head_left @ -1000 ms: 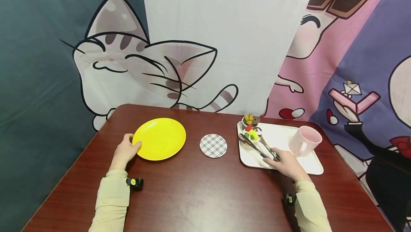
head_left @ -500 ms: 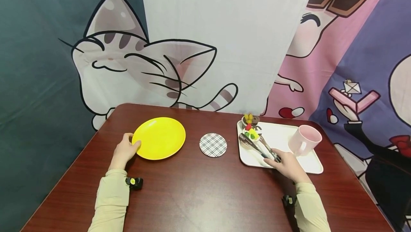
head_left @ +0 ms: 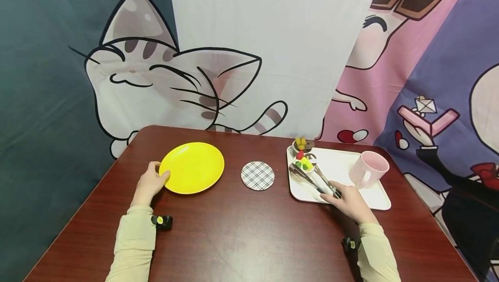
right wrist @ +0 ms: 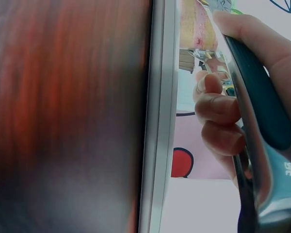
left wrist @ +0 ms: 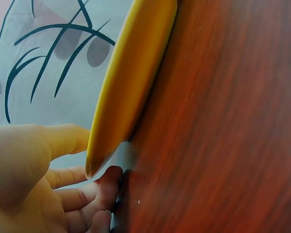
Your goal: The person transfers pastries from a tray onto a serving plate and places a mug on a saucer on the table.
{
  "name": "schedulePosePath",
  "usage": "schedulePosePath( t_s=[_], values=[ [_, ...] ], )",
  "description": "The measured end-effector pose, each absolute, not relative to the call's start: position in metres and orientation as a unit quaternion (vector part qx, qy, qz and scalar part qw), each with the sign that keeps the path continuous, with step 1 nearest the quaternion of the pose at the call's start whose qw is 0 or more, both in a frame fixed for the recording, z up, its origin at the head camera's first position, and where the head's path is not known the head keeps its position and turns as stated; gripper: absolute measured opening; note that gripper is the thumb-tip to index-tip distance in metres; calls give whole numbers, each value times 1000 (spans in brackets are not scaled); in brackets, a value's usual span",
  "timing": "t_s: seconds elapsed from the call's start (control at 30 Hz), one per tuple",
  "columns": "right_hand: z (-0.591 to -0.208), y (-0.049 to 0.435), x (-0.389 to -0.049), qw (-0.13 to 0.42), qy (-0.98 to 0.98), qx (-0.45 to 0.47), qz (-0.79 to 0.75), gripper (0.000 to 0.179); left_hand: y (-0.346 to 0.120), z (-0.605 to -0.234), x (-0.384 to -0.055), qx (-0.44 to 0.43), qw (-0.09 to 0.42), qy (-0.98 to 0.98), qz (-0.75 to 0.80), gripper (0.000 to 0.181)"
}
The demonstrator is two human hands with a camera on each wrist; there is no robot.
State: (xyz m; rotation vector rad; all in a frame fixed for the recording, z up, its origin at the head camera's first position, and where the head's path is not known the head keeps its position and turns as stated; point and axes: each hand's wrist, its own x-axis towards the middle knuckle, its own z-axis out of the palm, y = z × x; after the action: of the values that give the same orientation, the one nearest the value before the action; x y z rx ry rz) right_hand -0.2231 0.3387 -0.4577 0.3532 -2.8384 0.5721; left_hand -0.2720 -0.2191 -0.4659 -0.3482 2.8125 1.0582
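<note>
The right hand [head_left: 348, 202], in the lower right of the head view, has its fingers [right wrist: 218, 114] curled round the dark-handled end of a pair of metal tongs [head_left: 315, 178], thumb along the top of the handle, a grip that looks suited to squeezing the two arms together. The tongs lie low over the white tray [head_left: 370, 202], their long axis running from the hand up and to the left, with the tips at a small cake topped with fruit [head_left: 303, 163] in the tray's upper left corner; whether the tips already pinch it cannot be told. A second small cake [head_left: 302, 144] sits just beyond, at the tray's far edge, and a pink mug [head_left: 369, 169] stands upright on the tray's right part, handle toward the viewer. The left hand [head_left: 150, 183], in the lower left of the frame, holds the near rim of a yellow plate [head_left: 192, 167], thumb on top and fingers [left wrist: 94, 196] tucked beneath, tilting that edge slightly off the bench [head_left: 241, 234], as the left wrist view shows; the hold appears meant to steady the plate. Between plate and tray lies a round checked coaster [head_left: 257, 176], flat on the bench and apart from both.
</note>
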Motion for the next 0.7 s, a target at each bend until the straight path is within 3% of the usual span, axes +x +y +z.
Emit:
schedulePosePath(
  t_s=[0.7],
  values=[
    [-451, 331, -222, 122, -963, 111, 214, 51, -220, -466, -272, -113, 61, 927, 353, 58]
  ],
)
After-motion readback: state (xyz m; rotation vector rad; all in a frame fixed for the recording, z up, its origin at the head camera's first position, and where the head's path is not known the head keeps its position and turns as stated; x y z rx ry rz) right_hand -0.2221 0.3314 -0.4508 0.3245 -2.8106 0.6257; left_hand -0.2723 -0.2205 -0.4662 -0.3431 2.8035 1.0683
